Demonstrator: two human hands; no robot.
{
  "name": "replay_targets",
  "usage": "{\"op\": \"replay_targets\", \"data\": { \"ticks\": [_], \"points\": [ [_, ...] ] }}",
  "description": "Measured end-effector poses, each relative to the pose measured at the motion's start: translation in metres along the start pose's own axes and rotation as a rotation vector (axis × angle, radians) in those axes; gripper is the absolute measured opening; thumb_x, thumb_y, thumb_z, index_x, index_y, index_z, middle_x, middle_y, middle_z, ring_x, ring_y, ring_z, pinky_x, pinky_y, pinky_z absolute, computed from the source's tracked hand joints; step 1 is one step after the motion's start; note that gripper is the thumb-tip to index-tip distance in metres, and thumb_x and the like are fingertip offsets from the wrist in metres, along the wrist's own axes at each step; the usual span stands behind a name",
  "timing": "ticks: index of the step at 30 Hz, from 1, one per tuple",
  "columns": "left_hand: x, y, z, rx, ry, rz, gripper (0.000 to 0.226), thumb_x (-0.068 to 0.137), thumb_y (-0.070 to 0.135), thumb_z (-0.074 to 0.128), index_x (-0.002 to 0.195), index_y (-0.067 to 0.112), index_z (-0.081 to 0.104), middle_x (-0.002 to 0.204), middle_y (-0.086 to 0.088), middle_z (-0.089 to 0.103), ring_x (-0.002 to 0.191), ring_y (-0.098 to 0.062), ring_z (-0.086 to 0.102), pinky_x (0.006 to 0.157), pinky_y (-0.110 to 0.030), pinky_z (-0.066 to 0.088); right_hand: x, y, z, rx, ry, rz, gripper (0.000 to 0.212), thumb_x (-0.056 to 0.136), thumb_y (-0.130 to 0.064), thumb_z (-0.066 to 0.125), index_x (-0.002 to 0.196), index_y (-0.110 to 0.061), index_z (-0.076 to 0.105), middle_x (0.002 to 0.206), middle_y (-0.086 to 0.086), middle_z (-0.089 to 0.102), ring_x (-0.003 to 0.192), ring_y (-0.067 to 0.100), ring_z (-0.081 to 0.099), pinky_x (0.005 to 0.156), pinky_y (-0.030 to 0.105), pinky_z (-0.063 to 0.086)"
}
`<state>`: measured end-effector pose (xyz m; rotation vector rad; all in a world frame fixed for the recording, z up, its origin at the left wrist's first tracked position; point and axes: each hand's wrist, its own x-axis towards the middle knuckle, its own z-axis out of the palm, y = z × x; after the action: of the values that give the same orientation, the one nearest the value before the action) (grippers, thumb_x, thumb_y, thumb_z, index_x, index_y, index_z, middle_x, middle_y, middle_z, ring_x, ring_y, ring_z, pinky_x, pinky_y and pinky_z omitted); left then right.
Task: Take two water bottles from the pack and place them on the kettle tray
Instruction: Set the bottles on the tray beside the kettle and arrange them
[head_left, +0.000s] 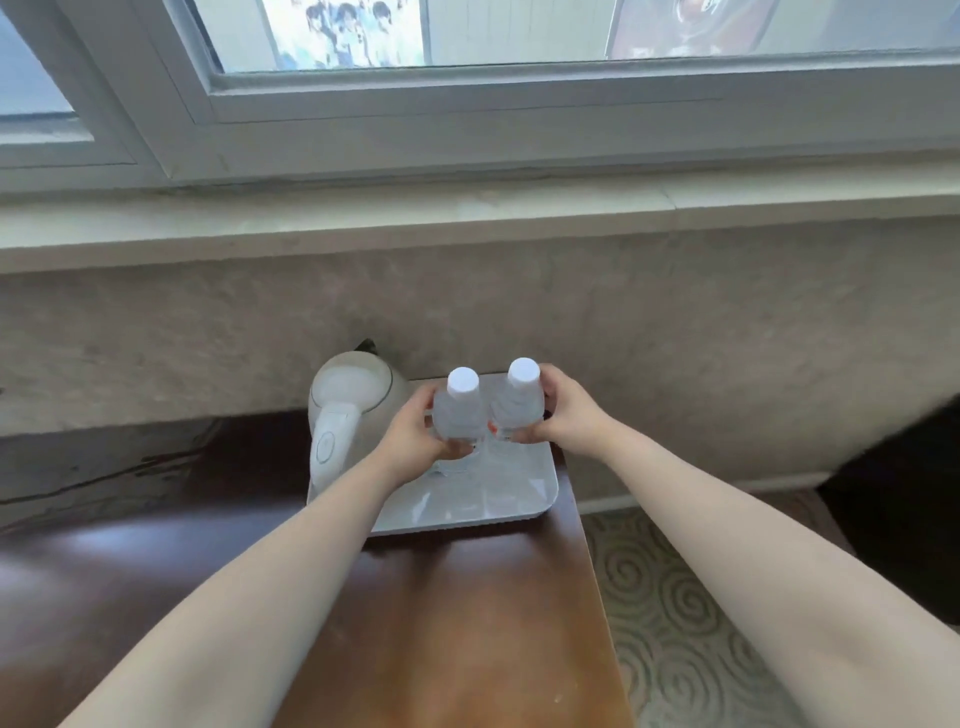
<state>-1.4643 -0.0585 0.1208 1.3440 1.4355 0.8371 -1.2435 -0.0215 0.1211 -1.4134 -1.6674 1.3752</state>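
Two bottles held upright over white tray (519, 506).
Left hand (415, 436) gripping left bottle (457, 410), right hand (558, 415) gripping right bottle (519, 402); kettle (348, 410) at nine o'clock.

Hotel-like room: kettle (353, 415) tray (498, 506), patterned carpet (675, 613), window (467, 78).

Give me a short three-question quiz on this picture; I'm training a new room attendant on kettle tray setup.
1. True or false: each hand holds one bottle.
2. Where does the kettle stand on the tray? A) left side B) right side C) front edge
3. What colour are the bottle caps?

Key:
1. True: the left hand grips the left bottle, the right hand the right bottle.
2. A: the kettle is at the left of the tray.
3. White.
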Motion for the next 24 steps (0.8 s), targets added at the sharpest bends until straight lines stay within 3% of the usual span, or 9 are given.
{"op": "replay_targets", "data": {
  "ticks": [3, 7, 14, 17, 20, 24],
  "points": [
    [0.018, -0.007, 0.005, -0.006, 0.023, -0.041, 0.062, 0.063, 0.003, 0.082, 0.108, 0.029, 0.049, 0.107, 0.008, 0.059, 0.091, 0.000, 0.056, 0.062, -0.011, 0.046, 0.016, 0.012, -0.001, 0.021, 0.008, 0.035, 0.082, 0.060, -0.001, 0.088, 0.129, -0.012, 0.045, 0.127, 0.010, 0.060, 0.117, 0.025, 0.057, 0.103, 0.049, 0.045],
    [0.042, -0.009, 0.001, -0.017, 0.001, -0.076, 0.061, 0.064, 0.007, 0.082, 0.099, 0.042, 0.046, 0.103, 0.016, 0.057, 0.092, 0.003, 0.054, 0.054, -0.005, 0.047, 0.039, 0.010, -0.009, 0.021, -0.028, 0.024, 0.082, 0.063, -0.001, 0.087, 0.132, -0.011, 0.043, 0.129, 0.010, 0.058, 0.118, 0.025, 0.057, 0.104, 0.048, 0.044],
    [0.081, -0.003, 0.003, 0.005, 0.033, -0.087, 0.070, 0.064, 0.005, 0.081, 0.120, 0.024, 0.042, 0.104, 0.012, 0.056, 0.094, -0.001, 0.054, 0.068, -0.018, 0.044, 0.074, 0.005, -0.017, -0.005, -0.022, 0.015, 0.078, 0.067, -0.003, 0.084, 0.130, -0.018, 0.041, 0.123, 0.004, 0.059, 0.115, 0.021, 0.056, 0.098, 0.037, 0.047],
    [0.095, -0.001, 0.002, 0.015, 0.054, -0.105, 0.070, 0.063, 0.007, 0.082, 0.120, 0.022, 0.045, 0.105, 0.009, 0.059, 0.094, -0.006, 0.056, 0.076, -0.025, 0.044, 0.084, 0.002, -0.018, 0.005, -0.007, 0.010, 0.073, 0.068, -0.004, 0.084, 0.123, -0.026, 0.041, 0.112, -0.009, 0.057, 0.105, 0.011, 0.055, 0.083, 0.019, 0.049],
    [0.103, 0.001, 0.000, 0.013, 0.064, -0.108, 0.069, 0.063, 0.004, 0.081, 0.120, 0.021, 0.046, 0.099, 0.015, 0.057, 0.090, -0.003, 0.055, 0.075, -0.023, 0.043, 0.090, 0.001, -0.019, -0.004, 0.007, 0.007, 0.072, 0.068, -0.005, 0.084, 0.119, -0.028, 0.040, 0.107, -0.017, 0.053, 0.097, 0.000, 0.054, 0.069, 0.010, 0.047],
    [0.108, 0.002, 0.000, 0.005, 0.054, -0.105, 0.073, 0.065, -0.002, 0.079, 0.125, 0.017, 0.043, 0.101, 0.011, 0.056, 0.093, -0.007, 0.054, 0.073, -0.020, 0.044, 0.093, 0.005, -0.019, -0.016, 0.014, -0.002, 0.073, 0.066, -0.005, 0.085, 0.121, -0.026, 0.041, 0.107, -0.020, 0.051, 0.095, -0.005, 0.052, 0.065, 0.001, 0.046]
  ]
}}
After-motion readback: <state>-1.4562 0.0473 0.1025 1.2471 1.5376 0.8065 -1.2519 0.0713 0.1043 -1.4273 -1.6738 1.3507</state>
